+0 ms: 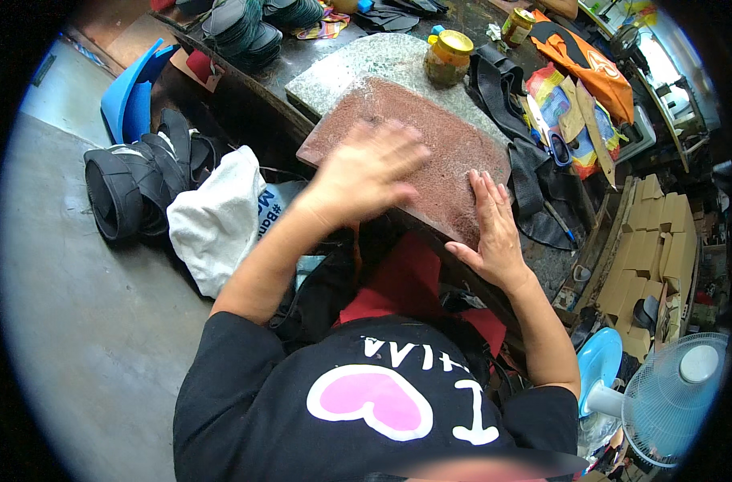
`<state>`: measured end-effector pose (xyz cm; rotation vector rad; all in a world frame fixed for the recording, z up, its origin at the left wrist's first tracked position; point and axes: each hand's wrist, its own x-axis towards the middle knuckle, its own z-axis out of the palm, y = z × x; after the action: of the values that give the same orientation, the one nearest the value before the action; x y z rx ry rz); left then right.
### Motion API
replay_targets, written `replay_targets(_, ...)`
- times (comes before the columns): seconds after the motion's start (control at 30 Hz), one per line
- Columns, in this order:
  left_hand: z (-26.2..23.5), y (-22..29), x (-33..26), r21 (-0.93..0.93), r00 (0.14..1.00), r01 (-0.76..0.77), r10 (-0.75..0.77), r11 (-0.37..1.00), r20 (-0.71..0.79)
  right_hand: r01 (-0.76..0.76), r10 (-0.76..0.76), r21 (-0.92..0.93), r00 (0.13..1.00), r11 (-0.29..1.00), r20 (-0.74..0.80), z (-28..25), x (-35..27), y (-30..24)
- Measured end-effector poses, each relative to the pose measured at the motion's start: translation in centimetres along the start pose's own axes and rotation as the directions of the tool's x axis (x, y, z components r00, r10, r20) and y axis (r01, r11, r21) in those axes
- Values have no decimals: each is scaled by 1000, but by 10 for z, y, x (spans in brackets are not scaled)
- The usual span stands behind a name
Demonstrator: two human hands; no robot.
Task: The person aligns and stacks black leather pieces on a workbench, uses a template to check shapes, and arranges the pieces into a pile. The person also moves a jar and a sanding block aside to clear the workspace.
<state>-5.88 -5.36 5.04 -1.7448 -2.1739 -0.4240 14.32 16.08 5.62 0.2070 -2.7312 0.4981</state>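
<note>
A reddish-brown rectangular board [450, 165] with a rough, grainy top lies tilted across a grey speckled slab [342, 66] on the workbench. Over the board's left part, my left hand [374, 165] is smeared by motion, its fingers stretched out and nothing seen in it. Whether it touches the surface I cannot tell. My right hand [494, 229] rests flat along the right side of the board, fingers extended and thumb toward the near edge. Behind the board, a jar [449, 58] with a yellow lid and amber contents stands on the slab.
Black strips [494, 80], scissors [547, 132] and an orange bag [583, 68] lie to the right. Stacked dark sole-shaped pieces [241, 36] stand at the far left. A white cloth [217, 217] hangs near my left arm; a fan [671, 398] stands at lower right.
</note>
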Motion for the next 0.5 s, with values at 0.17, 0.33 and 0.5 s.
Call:
replay_targets(0.17, -18, -118, -63, 301, 738, 579, -644, 757, 201, -14, 13, 22, 999, 1000, 40, -3, 0, 1)
replay_targets(0.33, 0, -85, -78, -854, 820, 403, -544, 328, 178, 48, -48, -35, 999, 998, 10, -3, 4, -5)
replay_targets(0.5, -26, -57, -60, -896, 810, 272, -587, 351, 16, 180, -176, 23, 976, 983, -129, -34, 18, -9)
